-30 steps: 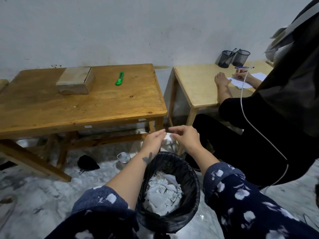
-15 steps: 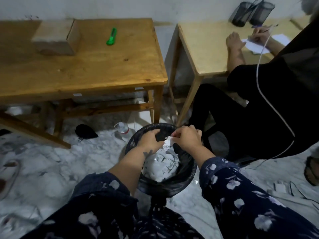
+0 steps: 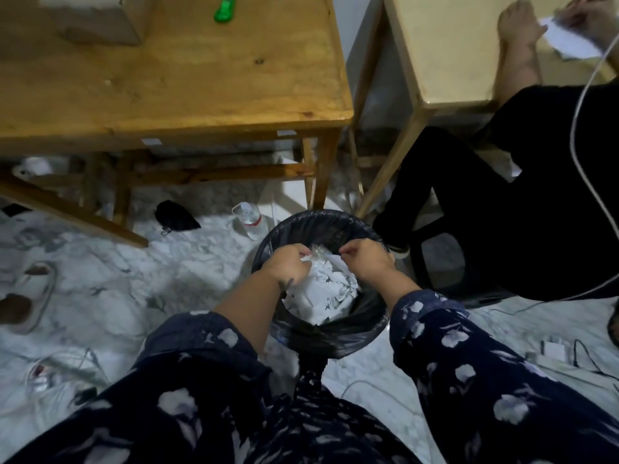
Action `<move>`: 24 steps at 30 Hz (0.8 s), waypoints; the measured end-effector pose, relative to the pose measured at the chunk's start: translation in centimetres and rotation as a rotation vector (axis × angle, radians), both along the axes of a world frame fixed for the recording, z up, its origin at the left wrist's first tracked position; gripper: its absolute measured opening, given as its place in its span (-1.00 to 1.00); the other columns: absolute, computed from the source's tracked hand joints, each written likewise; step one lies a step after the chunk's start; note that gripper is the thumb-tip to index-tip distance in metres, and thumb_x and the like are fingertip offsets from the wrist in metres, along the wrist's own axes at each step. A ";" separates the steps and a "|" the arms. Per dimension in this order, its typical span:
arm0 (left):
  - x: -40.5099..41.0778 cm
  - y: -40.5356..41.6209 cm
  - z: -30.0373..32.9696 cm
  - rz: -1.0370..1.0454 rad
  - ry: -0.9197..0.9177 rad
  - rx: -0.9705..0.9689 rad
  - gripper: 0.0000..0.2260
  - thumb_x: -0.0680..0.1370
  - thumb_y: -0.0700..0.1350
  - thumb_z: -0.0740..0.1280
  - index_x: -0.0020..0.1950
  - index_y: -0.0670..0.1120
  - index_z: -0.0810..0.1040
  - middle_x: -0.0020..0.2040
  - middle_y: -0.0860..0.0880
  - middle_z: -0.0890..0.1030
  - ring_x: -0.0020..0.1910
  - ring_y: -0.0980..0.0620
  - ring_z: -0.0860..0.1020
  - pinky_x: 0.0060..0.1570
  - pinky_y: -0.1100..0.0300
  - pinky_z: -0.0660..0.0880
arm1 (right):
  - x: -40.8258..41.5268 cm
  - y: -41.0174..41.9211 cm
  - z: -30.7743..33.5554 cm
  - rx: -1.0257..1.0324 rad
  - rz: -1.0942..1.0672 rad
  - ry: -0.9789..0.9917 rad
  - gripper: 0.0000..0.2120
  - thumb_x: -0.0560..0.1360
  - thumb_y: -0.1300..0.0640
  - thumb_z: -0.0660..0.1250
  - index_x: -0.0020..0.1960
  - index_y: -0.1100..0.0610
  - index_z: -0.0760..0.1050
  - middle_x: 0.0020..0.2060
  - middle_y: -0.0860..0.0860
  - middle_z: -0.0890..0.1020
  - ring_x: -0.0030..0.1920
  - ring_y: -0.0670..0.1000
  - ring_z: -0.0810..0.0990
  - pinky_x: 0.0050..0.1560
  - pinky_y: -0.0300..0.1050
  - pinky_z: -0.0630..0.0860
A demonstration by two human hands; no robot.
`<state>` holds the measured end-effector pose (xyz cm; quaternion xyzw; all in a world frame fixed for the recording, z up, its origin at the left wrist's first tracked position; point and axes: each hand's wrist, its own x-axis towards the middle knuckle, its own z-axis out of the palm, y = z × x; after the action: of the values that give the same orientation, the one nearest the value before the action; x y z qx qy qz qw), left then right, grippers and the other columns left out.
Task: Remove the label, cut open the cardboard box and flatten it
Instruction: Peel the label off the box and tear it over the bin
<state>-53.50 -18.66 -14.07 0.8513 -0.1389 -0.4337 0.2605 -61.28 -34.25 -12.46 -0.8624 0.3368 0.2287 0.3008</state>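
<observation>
Between both hands [image 3: 326,262], crumpled label [image 3: 316,256] above bin [image 3: 335,222].

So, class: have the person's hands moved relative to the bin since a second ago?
Yes. The left hand and right hand have dropped from above the far rim of the bin to just inside it, over the paper scraps.

A person in dark navy clothing printed with pale flowers, both sleeves [image 3: 435,326] pushed up to bare the forearms. A small dark tattoo [image 3: 288,283] marks the wrist below the left hand [image 3: 288,264]; the right hand [image 3: 366,259] wears nothing.
</observation>
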 end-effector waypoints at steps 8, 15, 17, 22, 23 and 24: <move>8.1 1.3 7.6 0.207 -0.153 -0.171 -0.77 0.59 -0.19 0.19 0.20 -0.08 0.54 0.15 -0.06 0.57 -0.02 -0.01 0.54 -0.08 0.29 0.47 | 10.1 1.6 8.0 0.040 0.116 -0.209 -0.83 0.53 0.08 0.27 0.04 0.01 0.62 0.07 0.04 0.65 0.08 0.08 0.60 0.11 -0.08 0.51; 18.4 6.1 14.2 0.150 -0.364 -0.178 -0.77 0.59 -0.12 0.21 0.21 -0.04 0.54 0.06 -0.02 0.61 0.02 -0.01 0.56 -0.08 0.26 0.40 | 20.8 6.7 14.4 0.039 0.199 -0.355 -0.80 0.56 0.08 0.25 0.10 0.06 0.60 -0.06 0.10 0.67 -0.10 0.08 0.62 -0.05 -0.04 0.55; 21.7 7.7 15.1 0.142 -0.428 -0.188 -0.77 0.58 -0.14 0.24 0.21 -0.07 0.56 0.08 -0.06 0.63 0.06 -0.03 0.57 -0.09 0.28 0.37 | 23.9 8.2 15.4 0.018 0.190 -0.381 -0.79 0.56 0.08 0.24 0.11 0.06 0.60 -0.04 0.11 0.67 -0.10 0.09 0.61 -0.10 -0.08 0.51; 29.8 11.9 16.4 0.139 -0.487 -0.185 -0.79 0.59 -0.14 0.23 0.18 -0.06 0.57 0.13 -0.06 0.63 0.08 -0.01 0.57 0.04 0.22 0.45 | 30.8 11.5 16.3 -0.006 0.110 -0.406 -0.81 0.56 0.09 0.25 0.09 0.05 0.60 0.00 0.09 0.67 -0.04 0.07 0.61 0.01 -0.05 0.54; 31.3 12.7 16.6 0.136 -0.492 -0.179 -0.79 0.59 -0.13 0.23 0.17 -0.05 0.57 0.14 -0.04 0.63 0.08 0.00 0.57 0.05 0.20 0.47 | 32.0 12.0 16.4 -0.011 0.086 -0.405 -0.81 0.56 0.09 0.25 0.09 0.06 0.60 0.01 0.08 0.66 -0.03 0.07 0.61 0.02 -0.04 0.55; 32.6 13.3 16.8 0.129 -0.496 -0.174 -0.80 0.59 -0.13 0.22 0.17 -0.04 0.56 0.14 -0.03 0.62 0.08 0.01 0.56 0.03 0.20 0.48 | 33.0 12.5 16.4 -0.019 0.064 -0.405 -0.80 0.56 0.09 0.25 0.10 0.05 0.60 0.01 0.08 0.66 -0.02 0.06 0.61 0.02 -0.04 0.55</move>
<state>-20.86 -5.33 2.71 0.9130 -0.1808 -0.1811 0.3178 -28.26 -21.76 3.89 -0.9038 0.2441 0.0567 0.3469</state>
